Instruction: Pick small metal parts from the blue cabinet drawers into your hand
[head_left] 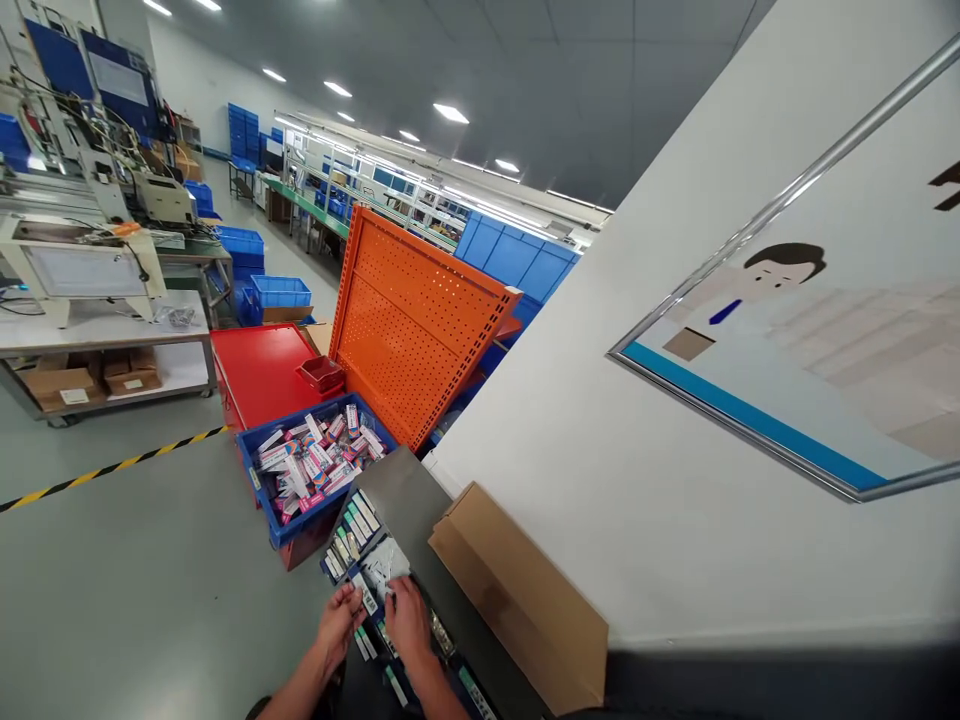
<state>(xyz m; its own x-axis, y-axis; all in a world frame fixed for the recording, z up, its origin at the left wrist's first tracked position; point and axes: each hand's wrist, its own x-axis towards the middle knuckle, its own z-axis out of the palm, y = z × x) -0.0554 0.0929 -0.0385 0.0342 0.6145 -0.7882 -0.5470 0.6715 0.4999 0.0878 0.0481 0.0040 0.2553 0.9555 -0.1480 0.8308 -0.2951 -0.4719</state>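
Both of my hands work low in the view over a dark tray (pixel 352 515) of small flat packets on a grey worktop (pixel 409 490). My left hand (pixel 339 617) pinches a small pale packet at the tray's near end. My right hand (pixel 407 618) rests beside it, fingers curled onto the packets and a clear plastic bag (pixel 385 568). What the right fingers grip is too small to name.
A blue bin (pixel 315 515) full of small printed boxes sits on a red cart (pixel 259 370) with a small red tray (pixel 321 373). An orange pegboard (pixel 409 325) stands behind. Flat cardboard (pixel 517 590) leans on the white wall at right. Benches and machines stand at left.
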